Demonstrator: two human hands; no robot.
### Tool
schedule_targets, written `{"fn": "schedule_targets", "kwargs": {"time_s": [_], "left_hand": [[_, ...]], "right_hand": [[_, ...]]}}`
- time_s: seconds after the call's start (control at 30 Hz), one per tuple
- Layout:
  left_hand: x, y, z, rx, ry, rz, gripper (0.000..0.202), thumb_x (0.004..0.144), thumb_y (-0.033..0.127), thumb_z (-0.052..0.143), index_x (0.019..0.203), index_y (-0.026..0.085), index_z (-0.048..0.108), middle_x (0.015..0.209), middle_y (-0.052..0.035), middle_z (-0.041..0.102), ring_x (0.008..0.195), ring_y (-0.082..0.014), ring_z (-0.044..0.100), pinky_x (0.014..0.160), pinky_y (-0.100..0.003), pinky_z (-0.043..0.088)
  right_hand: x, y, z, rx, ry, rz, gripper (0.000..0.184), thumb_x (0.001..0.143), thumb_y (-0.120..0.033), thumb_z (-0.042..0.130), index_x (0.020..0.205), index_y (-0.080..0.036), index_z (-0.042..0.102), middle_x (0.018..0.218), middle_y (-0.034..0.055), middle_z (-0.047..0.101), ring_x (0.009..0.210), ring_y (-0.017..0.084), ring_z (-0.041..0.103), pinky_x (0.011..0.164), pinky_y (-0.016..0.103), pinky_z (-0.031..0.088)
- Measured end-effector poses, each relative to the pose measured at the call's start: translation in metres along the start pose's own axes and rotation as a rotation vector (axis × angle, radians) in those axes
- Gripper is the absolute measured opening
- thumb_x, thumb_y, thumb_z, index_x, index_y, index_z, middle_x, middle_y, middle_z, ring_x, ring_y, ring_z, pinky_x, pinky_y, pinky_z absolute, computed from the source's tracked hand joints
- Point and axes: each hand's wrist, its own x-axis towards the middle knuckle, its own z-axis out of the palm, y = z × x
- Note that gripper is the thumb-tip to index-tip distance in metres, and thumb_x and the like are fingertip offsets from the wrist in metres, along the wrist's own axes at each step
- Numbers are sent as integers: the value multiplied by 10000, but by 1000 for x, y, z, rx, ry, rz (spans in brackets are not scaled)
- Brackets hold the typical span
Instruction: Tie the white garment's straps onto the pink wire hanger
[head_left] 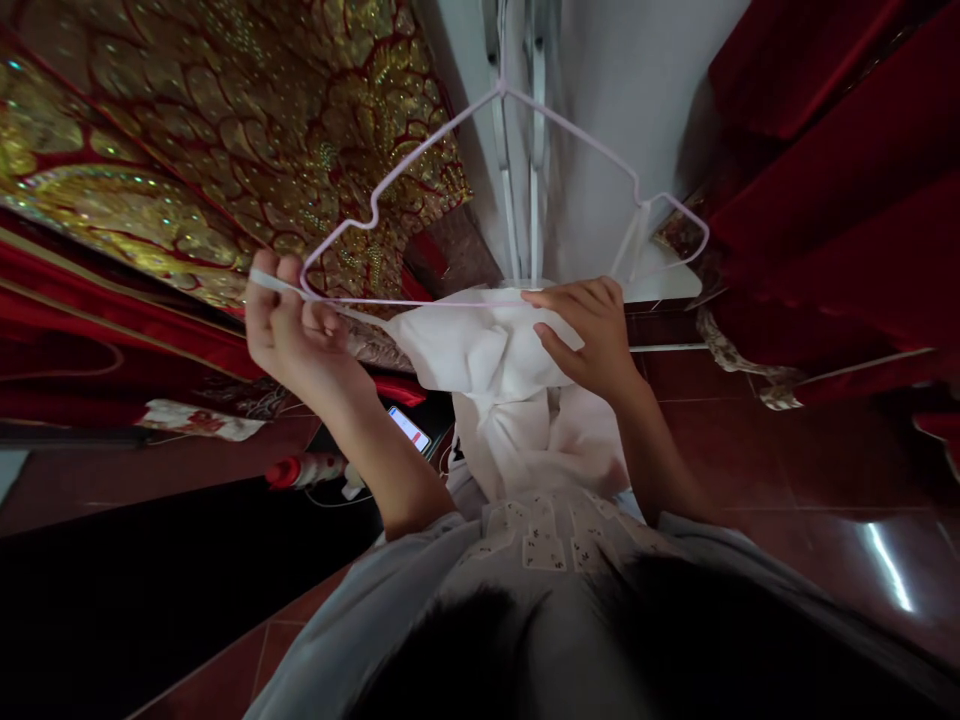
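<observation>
A pale pink clothes hanger [433, 153] hangs upright in front of me. Below its bottom bar hangs a white garment with thin straps [487, 345], bunched and folded in the middle. One strap [628, 240] loops over the hanger's right notch. At the hanger's lower left corner, my left hand [296, 320] has its fingers curled around the other white strap, which is drawn out to the left. My right hand [589, 325] lies at the garment's top edge by the bar, fingers stretched and thumb apart. Whether it pinches any cloth is hard to see.
Gold sequined red garments [322, 120] hang close on the left, dark red cloth [840, 200] on the right. Metal poles [517, 180] stand behind the hanger. A lit phone [409, 430] and a red-capped bottle [304, 471] are below my left forearm.
</observation>
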Motion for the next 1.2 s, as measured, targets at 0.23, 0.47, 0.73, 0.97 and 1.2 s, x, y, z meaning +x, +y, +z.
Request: {"fn": "schedule_targets", "kwargs": {"time_s": [0.23,0.47,0.73,0.97,1.2], "left_hand": [[-12,-33,-17,170,-268,-156,177,1046,260,646,937,219,780,896,-11,824,521,-85,481,472,-286,131],[-45,-50,3,93,-601,-252,333,867,493,884,863,204,720,750,-35,793,449,-99,497,398,-248,201],[-58,-43,5,111,-610,-257,353,853,482,907,883,193,705,812,-57,799,482,-91,536,421,-197,324],[-62,-37,-2,70,-638,-203,311,856,471,912,919,218,742,897,-59,824,489,-87,515,431,-201,365],[-64,-34,-6,41,-591,-199,282,882,429,894,981,211,746,981,-81,840,494,-89,517,425,-215,360]], "right_hand": [[0,-1,2,-3,11,-21,315,1050,-359,594,1348,-373,693,1205,-8,787,1113,235,685,1050,476,485],[0,-7,7,-21,-3,20,341,1056,-372,564,1365,-388,707,1178,5,788,1113,239,686,1059,478,472],[0,-8,6,16,34,-33,361,1061,-356,578,1407,-395,677,1203,1,795,1101,227,691,1036,454,465],[1,-13,10,7,47,-1,337,1047,-399,587,1360,-377,708,1198,17,803,1087,240,695,1044,474,461],[3,-23,15,31,60,2,348,1032,-380,605,1367,-363,697,1230,26,795,1127,246,699,1055,488,478]]}}
